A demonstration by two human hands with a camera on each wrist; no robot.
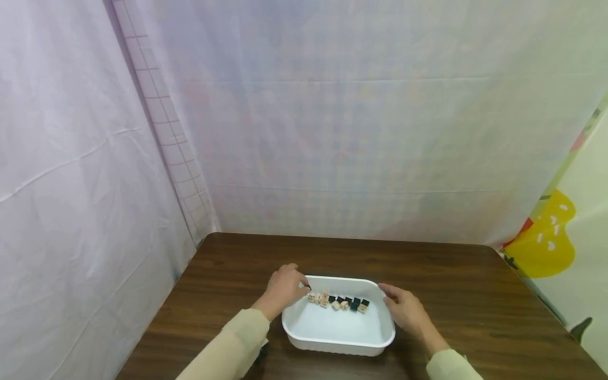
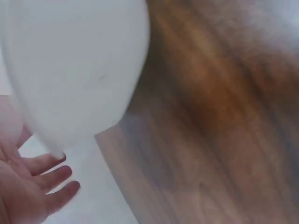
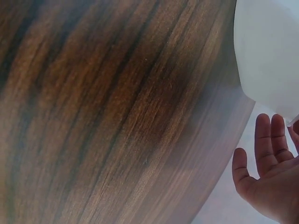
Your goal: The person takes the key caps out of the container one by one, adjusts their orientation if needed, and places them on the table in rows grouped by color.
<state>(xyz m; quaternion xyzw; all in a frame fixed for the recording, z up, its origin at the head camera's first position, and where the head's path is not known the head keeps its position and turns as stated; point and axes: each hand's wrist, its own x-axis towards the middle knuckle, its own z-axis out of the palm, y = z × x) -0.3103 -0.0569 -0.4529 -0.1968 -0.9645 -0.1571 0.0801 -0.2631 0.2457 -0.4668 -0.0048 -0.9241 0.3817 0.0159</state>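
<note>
A white plastic tray (image 1: 339,324) with rounded corners stands on the wooden table. Across its floor, toward the far side, lies a loose row of small beige blocks (image 1: 324,302) with dark marks, and black blocks (image 1: 354,305). My left hand (image 1: 285,287) is at the tray's far left corner, and its thumb and forefinger pinch a small dark piece, seemingly a black block (image 1: 309,287). My right hand (image 1: 404,309) holds the tray's right rim, its thumb over the edge. In the right wrist view the other fingers (image 3: 264,144) spread loosely below the rim.
The brown wooden table (image 1: 228,316) extends around the tray on every side. White curtains (image 1: 332,132) hang behind it and on the left. A printed cloth with a yellow shape (image 1: 546,243) hangs at the right. Something dark (image 1: 261,354) shows partly under the left sleeve.
</note>
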